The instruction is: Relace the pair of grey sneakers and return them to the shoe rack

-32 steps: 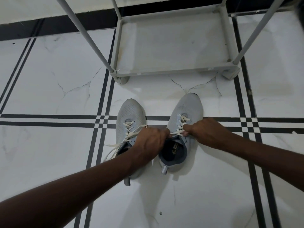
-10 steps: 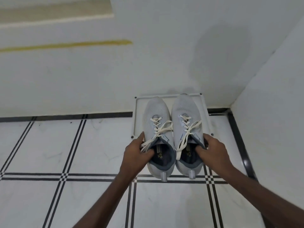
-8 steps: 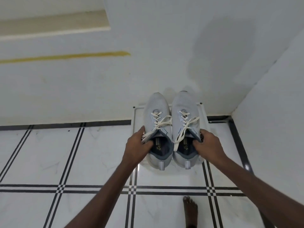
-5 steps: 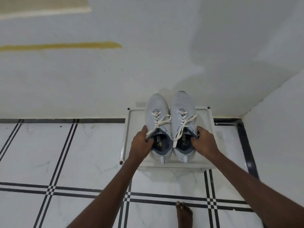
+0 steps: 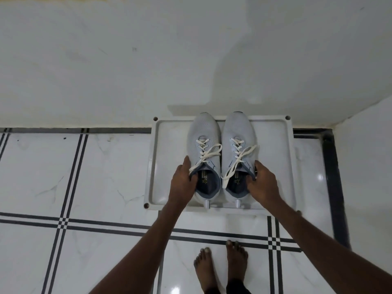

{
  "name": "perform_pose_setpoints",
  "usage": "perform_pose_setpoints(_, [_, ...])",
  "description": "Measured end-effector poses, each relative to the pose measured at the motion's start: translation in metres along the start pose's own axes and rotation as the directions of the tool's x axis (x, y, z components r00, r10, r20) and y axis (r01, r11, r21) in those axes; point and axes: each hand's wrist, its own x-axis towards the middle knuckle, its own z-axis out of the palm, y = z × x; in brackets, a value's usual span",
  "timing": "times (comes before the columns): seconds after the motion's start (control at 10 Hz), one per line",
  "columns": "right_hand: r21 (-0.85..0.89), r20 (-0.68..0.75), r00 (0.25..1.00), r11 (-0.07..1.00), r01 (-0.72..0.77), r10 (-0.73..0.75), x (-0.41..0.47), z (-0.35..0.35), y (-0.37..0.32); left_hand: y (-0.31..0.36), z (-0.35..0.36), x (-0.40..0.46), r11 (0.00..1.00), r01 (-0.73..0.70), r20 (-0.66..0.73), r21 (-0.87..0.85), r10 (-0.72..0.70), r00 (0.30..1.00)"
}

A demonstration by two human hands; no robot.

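Observation:
Two grey sneakers with cream laces stand side by side, toes to the wall, on the top shelf of the white shoe rack (image 5: 165, 166). My left hand (image 5: 182, 183) grips the collar of the left sneaker (image 5: 204, 136), fingers inside its opening. My right hand (image 5: 262, 183) holds the collar of the right sneaker (image 5: 237, 132) the same way. Both shoes are laced, with loose lace ends hanging over their openings. The heels reach the shelf's front edge.
The rack stands against a white wall (image 5: 148, 60) in a corner, with a second wall (image 5: 364, 166) at the right. The white tiled floor (image 5: 84, 177) has black stripes. My bare feet (image 5: 220, 268) stand just in front of the rack.
From tying laces on the floor, my hands lifted both sneakers and lowered them onto the rack's top shelf. Over the last second the view tilted down, bringing both my feet into view.

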Motion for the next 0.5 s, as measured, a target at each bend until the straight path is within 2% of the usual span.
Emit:
perform_pose_setpoints(0.3, [0.003, 0.041, 0.999, 0.999, -0.035, 0.034, -0.015, 0.003, -0.002, 0.001, -0.009, -0.005, 0.998, 0.065, 0.080, -0.008, -0.065, 0.995])
perform_pose_setpoints(0.4, [-0.049, -0.038, 0.999, 0.999, -0.022, 0.020, -0.016, -0.004, -0.018, 0.010, -0.019, -0.004, 0.998, 0.024, 0.031, 0.052, -0.025, 0.999])
perform_pose_setpoints(0.5, [-0.058, -0.109, 0.993, 0.998, 0.030, -0.036, -0.020, -0.024, -0.054, 0.031, -0.039, -0.004, 0.987, -0.081, -0.050, 0.140, 0.089, 0.995])
